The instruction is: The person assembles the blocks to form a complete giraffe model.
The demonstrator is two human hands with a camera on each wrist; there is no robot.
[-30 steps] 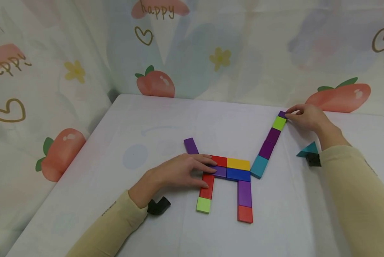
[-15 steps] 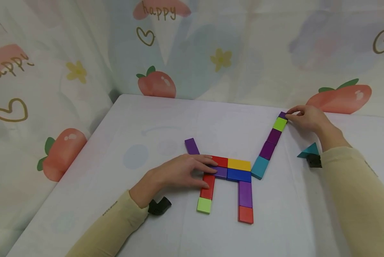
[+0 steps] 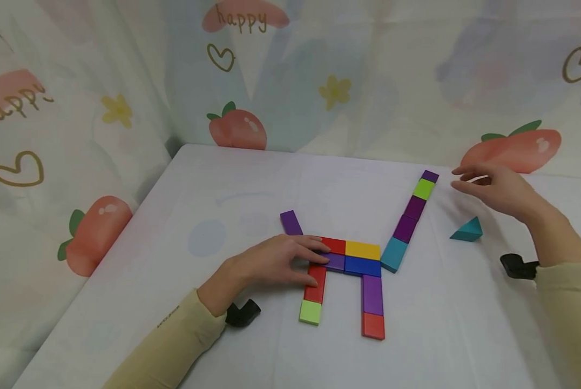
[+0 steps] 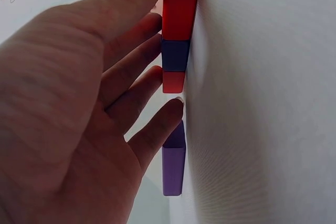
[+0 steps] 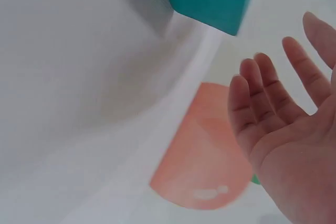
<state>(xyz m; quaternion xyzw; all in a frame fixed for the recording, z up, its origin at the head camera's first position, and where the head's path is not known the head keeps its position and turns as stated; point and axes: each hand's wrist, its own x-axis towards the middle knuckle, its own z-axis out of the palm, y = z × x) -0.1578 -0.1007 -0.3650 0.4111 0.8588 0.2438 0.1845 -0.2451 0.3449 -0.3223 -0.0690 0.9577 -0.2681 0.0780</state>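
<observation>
Flat coloured blocks form a figure on the white table. My left hand (image 3: 271,262) rests over its left part, fingers loosely spread on a purple block (image 3: 336,263) and a red leg block (image 3: 315,292). Beside these lie a yellow block (image 3: 363,250) and a blue block (image 3: 363,266). From the right corner a slanting row runs up from a teal block (image 3: 394,254) to a small purple block (image 3: 430,176). My right hand (image 3: 506,194) is raised right of that row with relaxed fingers and holds nothing. Below it stands a teal triangular block (image 3: 467,230), also near the hand in the right wrist view.
A second leg has a purple block (image 3: 372,295) and a red block (image 3: 373,326). A purple block (image 3: 291,222) sticks out at the upper left. Black wrist mounts (image 3: 518,267) show at both sleeves. A printed curtain (image 3: 378,81) hangs behind the table's back edge.
My right hand has let go of the small purple block at the row's top and moved right, away from it. My left hand stays in place.
</observation>
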